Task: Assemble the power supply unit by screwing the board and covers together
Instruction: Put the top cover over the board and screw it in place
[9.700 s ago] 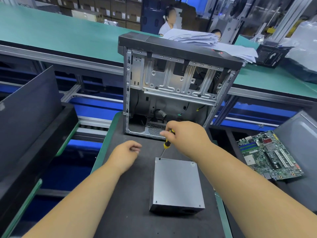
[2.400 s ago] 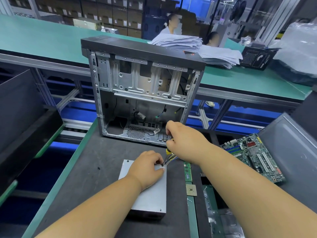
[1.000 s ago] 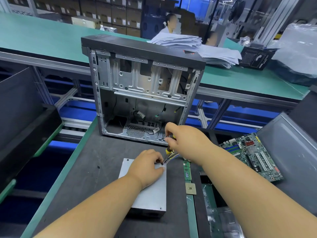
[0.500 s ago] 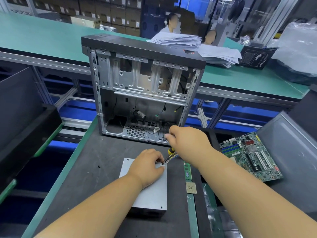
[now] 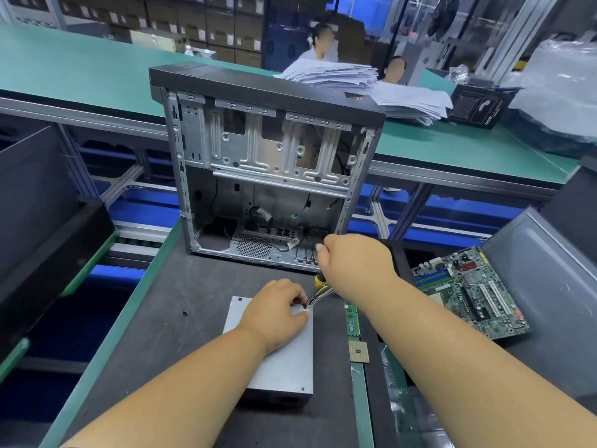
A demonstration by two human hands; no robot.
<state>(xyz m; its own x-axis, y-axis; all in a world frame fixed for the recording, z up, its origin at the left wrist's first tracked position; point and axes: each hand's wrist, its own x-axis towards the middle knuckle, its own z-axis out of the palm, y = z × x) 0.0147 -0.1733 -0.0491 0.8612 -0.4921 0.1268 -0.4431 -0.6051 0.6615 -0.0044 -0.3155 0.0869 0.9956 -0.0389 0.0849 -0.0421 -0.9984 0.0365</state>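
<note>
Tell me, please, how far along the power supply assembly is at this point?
Done: the cover sits on the power supply unit, with screws showing at its far-left and near-right corners. In hand: the right hand holds the screwdriver at the far-right corner while the left hand steadies there. Left: the remaining corners I cannot confirm.

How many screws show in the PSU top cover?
2: far-left screw and near-right screw, each at a corner of the cover. The left hand hides the far-right corner, so more may be hidden.
</note>
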